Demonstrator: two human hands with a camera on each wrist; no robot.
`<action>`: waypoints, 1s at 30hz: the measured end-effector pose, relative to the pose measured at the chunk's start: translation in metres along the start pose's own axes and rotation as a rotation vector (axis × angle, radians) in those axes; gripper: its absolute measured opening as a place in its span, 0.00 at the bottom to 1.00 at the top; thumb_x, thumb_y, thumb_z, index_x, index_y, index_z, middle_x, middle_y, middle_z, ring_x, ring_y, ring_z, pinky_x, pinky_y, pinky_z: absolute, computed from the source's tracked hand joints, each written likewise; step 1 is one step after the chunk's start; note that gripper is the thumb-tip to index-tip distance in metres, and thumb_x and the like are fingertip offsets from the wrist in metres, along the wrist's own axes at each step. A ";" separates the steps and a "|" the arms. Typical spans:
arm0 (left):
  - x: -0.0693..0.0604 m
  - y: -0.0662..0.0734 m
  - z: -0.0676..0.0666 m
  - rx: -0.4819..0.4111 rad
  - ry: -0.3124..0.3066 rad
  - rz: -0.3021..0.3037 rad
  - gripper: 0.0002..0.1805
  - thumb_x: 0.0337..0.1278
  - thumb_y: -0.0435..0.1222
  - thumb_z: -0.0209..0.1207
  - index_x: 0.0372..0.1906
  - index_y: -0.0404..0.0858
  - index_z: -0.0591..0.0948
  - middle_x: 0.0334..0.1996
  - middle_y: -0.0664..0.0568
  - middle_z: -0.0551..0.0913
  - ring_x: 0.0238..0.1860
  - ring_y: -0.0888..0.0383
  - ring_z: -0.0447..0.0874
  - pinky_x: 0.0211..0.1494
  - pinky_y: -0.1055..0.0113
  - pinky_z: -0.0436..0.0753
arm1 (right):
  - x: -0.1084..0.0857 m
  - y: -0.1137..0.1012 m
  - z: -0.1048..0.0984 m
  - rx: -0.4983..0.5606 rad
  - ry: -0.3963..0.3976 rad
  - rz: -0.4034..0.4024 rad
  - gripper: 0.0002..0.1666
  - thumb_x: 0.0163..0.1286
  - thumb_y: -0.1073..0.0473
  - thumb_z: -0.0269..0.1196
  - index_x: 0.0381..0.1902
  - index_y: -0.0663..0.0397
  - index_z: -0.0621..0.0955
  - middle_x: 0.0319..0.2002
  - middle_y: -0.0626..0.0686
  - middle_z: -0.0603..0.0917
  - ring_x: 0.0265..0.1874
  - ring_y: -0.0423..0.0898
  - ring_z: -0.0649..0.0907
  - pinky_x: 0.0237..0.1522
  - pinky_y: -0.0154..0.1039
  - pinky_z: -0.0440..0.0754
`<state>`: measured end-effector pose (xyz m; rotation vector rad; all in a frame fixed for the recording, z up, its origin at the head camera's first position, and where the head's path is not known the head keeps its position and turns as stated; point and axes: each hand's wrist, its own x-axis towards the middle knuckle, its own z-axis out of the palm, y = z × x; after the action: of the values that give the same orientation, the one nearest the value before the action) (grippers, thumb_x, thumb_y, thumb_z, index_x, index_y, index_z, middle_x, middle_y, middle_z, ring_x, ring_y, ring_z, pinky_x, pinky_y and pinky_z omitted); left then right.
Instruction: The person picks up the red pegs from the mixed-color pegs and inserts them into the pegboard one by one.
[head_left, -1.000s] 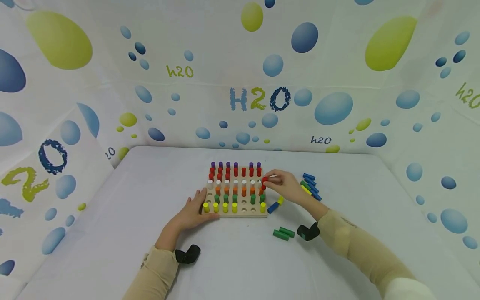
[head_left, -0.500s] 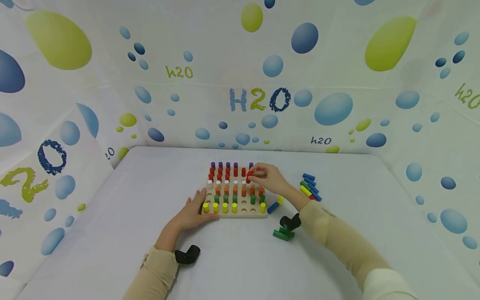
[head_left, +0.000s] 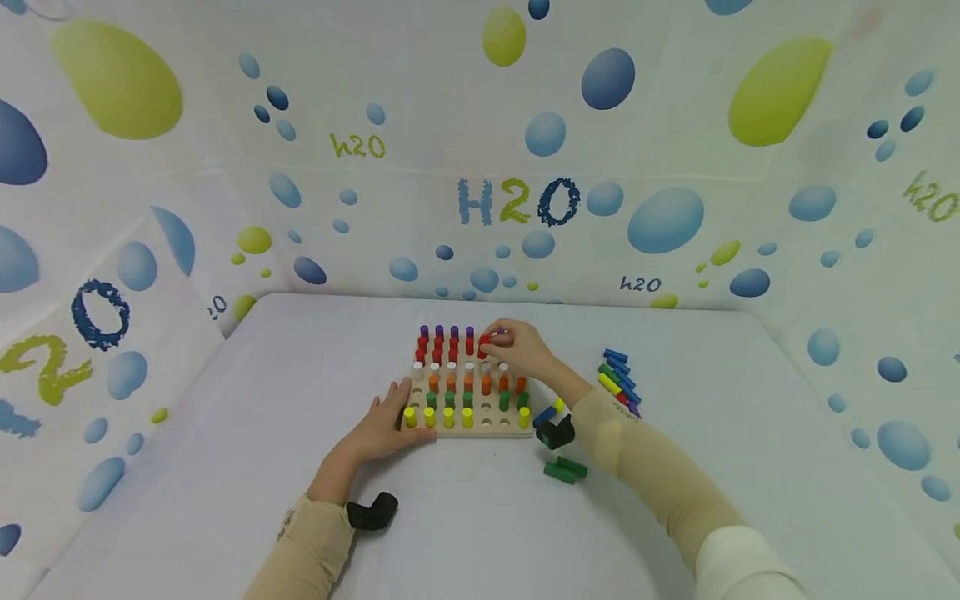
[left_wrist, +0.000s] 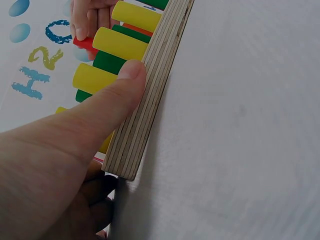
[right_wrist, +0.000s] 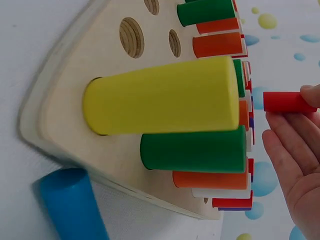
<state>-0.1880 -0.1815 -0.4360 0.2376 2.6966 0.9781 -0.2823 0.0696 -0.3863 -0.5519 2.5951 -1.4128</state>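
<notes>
A wooden pegboard (head_left: 480, 432) bears rows of coloured pegs: yellow pegs (head_left: 448, 417) at the front, then green, orange, white and red, with purple pegs (head_left: 439, 332) at the back. My left hand (head_left: 381, 431) rests on its front left corner, thumb (left_wrist: 107, 100) against the front edge and fingers along the left side. My right hand (head_left: 527, 350) pinches a red peg (head_left: 483, 347) between thumb and fingers over the red row. In the right wrist view that red peg (right_wrist: 281, 101) looks clear of the board. This hand hides the board's back right part.
Right of the board lie several loose pegs, among them blue pegs (head_left: 617, 358) and a yellow peg (head_left: 608, 383). A blue peg (right_wrist: 72, 200) lies beside the board's right edge. Two green pegs (head_left: 561, 472) lie in front to the right. Bare holes (right_wrist: 132, 38) show in the board.
My right hand has carried the red peg leftward and a little away from me, from the board's right edge to over the red row. The left hand has stayed in place.
</notes>
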 end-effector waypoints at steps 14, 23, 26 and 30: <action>-0.006 -0.002 -0.003 -0.014 0.012 0.010 0.60 0.48 0.59 0.64 0.74 0.32 0.44 0.74 0.36 0.43 0.75 0.40 0.34 0.74 0.44 0.36 | 0.022 -0.003 0.013 -0.056 -0.071 0.046 0.10 0.67 0.60 0.62 0.44 0.58 0.77 0.47 0.59 0.85 0.46 0.51 0.85 0.44 0.39 0.84; -0.003 -0.001 -0.002 -0.007 0.001 0.013 0.61 0.48 0.59 0.64 0.75 0.32 0.44 0.74 0.37 0.43 0.75 0.41 0.34 0.74 0.44 0.36 | 0.027 0.001 0.019 -0.074 -0.120 0.115 0.11 0.67 0.57 0.62 0.45 0.55 0.77 0.50 0.57 0.83 0.48 0.49 0.83 0.51 0.41 0.81; -0.001 -0.001 -0.001 -0.005 -0.003 0.007 0.61 0.47 0.59 0.64 0.75 0.33 0.44 0.75 0.37 0.43 0.75 0.42 0.33 0.74 0.45 0.35 | 0.026 0.000 0.021 -0.102 -0.125 0.108 0.10 0.68 0.57 0.62 0.44 0.54 0.77 0.48 0.56 0.84 0.46 0.47 0.83 0.50 0.39 0.82; 0.001 0.001 -0.001 0.000 -0.006 0.011 0.61 0.48 0.59 0.64 0.75 0.32 0.44 0.74 0.37 0.43 0.75 0.41 0.33 0.74 0.45 0.35 | 0.025 -0.002 0.022 -0.136 -0.112 0.110 0.09 0.67 0.58 0.62 0.43 0.55 0.77 0.45 0.56 0.84 0.39 0.46 0.82 0.39 0.35 0.82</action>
<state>-0.1888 -0.1814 -0.4347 0.2549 2.6921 0.9792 -0.2986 0.0425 -0.3956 -0.4821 2.6012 -1.1459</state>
